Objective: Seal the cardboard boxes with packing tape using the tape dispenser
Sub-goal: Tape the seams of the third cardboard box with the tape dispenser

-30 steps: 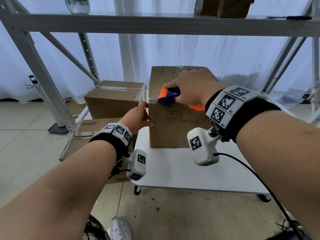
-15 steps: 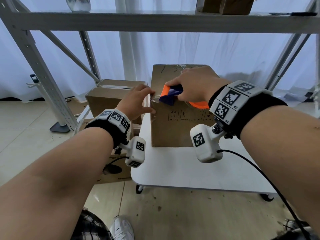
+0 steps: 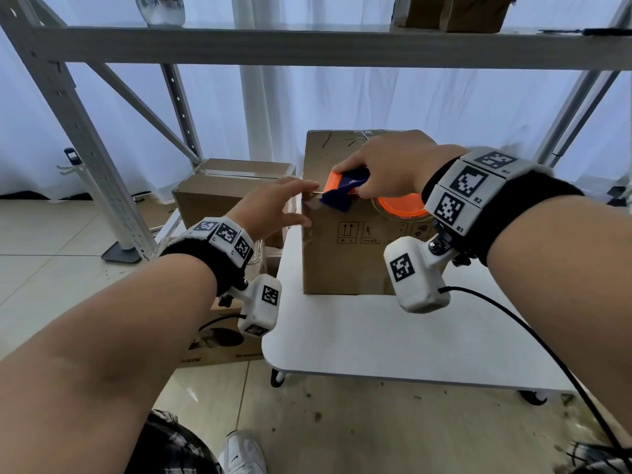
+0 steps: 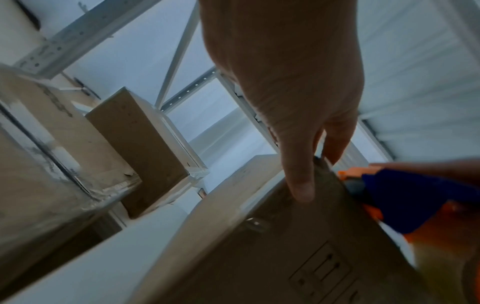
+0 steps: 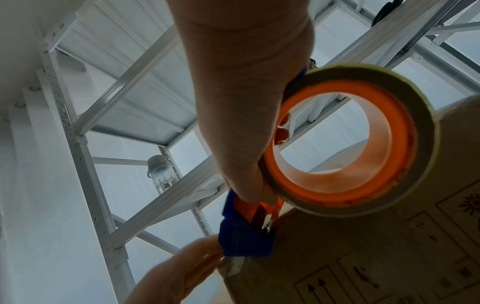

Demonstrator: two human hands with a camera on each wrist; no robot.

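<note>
- Gripping the tape dispenser (image 3: 345,192), the right hand (image 3: 390,169) curls around it at the cardboard box's (image 3: 345,254) upper front-left corner.
- Left hand (image 3: 270,206) fingers lie straight, touching this corner.
- Box stands on the white table (image 3: 376,340).

The right hand (image 3: 386,169) covers the tape dispenser (image 3: 345,193) handle. The tape roll (image 3: 400,208) is half hidden behind the wrist. The box (image 4: 298,246) is blurred in the left wrist view.
</note>
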